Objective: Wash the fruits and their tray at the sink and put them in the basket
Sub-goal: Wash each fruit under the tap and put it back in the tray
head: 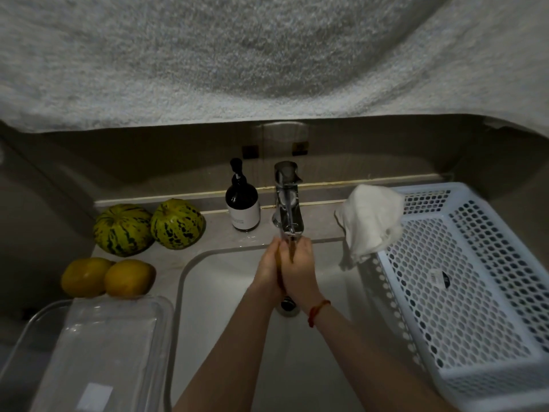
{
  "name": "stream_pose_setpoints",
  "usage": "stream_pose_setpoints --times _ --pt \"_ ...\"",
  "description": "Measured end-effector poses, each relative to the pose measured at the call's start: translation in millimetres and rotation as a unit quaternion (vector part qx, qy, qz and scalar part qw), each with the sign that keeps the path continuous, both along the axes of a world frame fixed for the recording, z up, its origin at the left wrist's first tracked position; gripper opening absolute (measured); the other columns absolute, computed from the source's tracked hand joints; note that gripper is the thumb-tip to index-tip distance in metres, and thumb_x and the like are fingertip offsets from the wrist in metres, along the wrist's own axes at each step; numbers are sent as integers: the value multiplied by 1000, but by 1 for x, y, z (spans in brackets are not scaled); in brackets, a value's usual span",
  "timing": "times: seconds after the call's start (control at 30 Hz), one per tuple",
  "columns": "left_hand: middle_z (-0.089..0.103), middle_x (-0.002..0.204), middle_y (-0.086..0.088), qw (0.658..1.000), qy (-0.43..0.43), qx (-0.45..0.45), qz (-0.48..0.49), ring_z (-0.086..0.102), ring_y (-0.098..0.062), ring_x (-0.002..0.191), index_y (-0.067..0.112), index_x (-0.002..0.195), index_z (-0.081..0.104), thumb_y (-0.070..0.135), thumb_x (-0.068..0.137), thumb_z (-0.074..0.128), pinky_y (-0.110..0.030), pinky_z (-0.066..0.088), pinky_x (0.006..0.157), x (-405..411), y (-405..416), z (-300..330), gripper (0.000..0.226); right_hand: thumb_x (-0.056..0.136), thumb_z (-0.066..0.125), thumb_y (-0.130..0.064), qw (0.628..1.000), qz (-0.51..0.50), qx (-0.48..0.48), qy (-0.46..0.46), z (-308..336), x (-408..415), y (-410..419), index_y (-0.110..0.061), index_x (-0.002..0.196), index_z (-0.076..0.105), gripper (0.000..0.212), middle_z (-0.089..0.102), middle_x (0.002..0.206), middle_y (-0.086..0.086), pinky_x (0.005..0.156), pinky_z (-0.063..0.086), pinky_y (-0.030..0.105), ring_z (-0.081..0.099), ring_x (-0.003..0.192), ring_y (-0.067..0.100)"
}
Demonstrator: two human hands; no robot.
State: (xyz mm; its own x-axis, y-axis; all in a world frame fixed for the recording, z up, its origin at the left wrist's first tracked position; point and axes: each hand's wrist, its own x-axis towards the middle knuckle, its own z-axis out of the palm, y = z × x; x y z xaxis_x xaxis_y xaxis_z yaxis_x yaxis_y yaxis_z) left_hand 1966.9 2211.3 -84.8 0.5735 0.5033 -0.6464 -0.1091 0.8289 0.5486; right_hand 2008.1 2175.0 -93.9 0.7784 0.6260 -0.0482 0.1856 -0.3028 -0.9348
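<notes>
1. Nearest, low on the left: a clear tray (101,349) on the counter, just left of the sink (214,292).
2. On the right: a white basket (475,292) full of holes, beside the sink, with a small label inside.
3. In the middle, over the sink: left hand (269,270) and right hand (300,270) pressed flat together, palm to palm, fingers straight, under the tap (287,200). Something thin and brown between the palms, too hidden to name. A red string (318,312) round the right wrist.
4. Below the hands: the round drain (287,305).
5. Left of the sink, past the tray: 2 yellow fruits (108,277) touching side by side.
6. Behind those: 2 green striped melons (148,226), also touching.
7. Farther back: a dark soap bottle (242,203) with a pump, just left of the tap.
8. A white cloth (368,221) hanging over the far left corner of the basket.
9. Up top: a pale fuzzy towel (267,55).
</notes>
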Motion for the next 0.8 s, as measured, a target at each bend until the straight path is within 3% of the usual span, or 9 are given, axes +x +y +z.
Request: stream_pose_setpoints --times 0.13,0.23,0.3,0.37,0.43,0.53,0.63,0.73,0.8 --pt "65 98 -13 994 86 -36 -52 60 -26 93 8 104 61 42 90 55 -39 50 81 3 12 16 37 93 44 -17 997 49 19 49 -2 4 -7 -5 112 49 22 51 108 18 92 45 48 53 100 30" --pt "63 100 -13 964 204 171 -15 59 -28 97 15 88 59 25 95 51 -39 50 89 11 9 12 14 98 40 -13 991 2 49 127 0 3 -8 -11 109 51 16 55 109 19 90 47 50 55 101 31" --pt "62 93 -9 960 155 233 -2 59 -24 90 14 88 59 14 98 44 -34 50 80 11 0 10 18 99 39 -15 982 -63 60 166 2 4 -1 -9 105 53 17 57 100 14 86 49 43 56 98 29" --pt "61 97 -11 977 76 201 12 59 -24 90 8 102 59 9 97 42 -31 50 75 8 -6 9 18 97 44 -17 971 -112 30 209 4 9 6 -11 97 53 11 56 86 4 77 48 33 55 91 25" --pt "57 107 -17 979 58 195 14 56 -29 98 5 110 56 6 96 42 -34 48 78 4 -6 6 20 94 49 -18 969 -101 -37 223 2 16 9 -11 96 56 10 56 87 4 80 46 32 55 92 25" --pt "56 110 -17 985 36 166 13 56 -27 95 -3 125 51 7 97 38 -31 48 76 2 -6 3 32 95 48 -24 982 -35 -122 140 1 22 5 -9 103 61 22 57 93 8 77 40 29 53 88 23" --pt "60 106 -14 997 4 67 35 59 -22 91 2 128 52 24 100 37 -30 49 79 1 -6 7 38 98 43 -24 995 -36 -78 45 0 13 2 -5 100 61 27 60 91 13 76 47 34 59 89 30" --pt "64 100 -11 999 -4 -32 7 61 -22 92 9 117 62 44 95 45 -34 48 86 -1 -2 15 44 98 42 -20 999 -20 -20 14 0 1 2 0 101 58 26 58 99 19 87 47 46 57 95 32" --pt "64 98 -10 999 5 -53 4 61 -23 90 9 108 64 43 92 52 -34 47 87 -1 1 18 40 98 41 -15 1000 22 -11 -15 0 1 -2 2 107 57 24 56 103 19 92 44 41 54 100 30"
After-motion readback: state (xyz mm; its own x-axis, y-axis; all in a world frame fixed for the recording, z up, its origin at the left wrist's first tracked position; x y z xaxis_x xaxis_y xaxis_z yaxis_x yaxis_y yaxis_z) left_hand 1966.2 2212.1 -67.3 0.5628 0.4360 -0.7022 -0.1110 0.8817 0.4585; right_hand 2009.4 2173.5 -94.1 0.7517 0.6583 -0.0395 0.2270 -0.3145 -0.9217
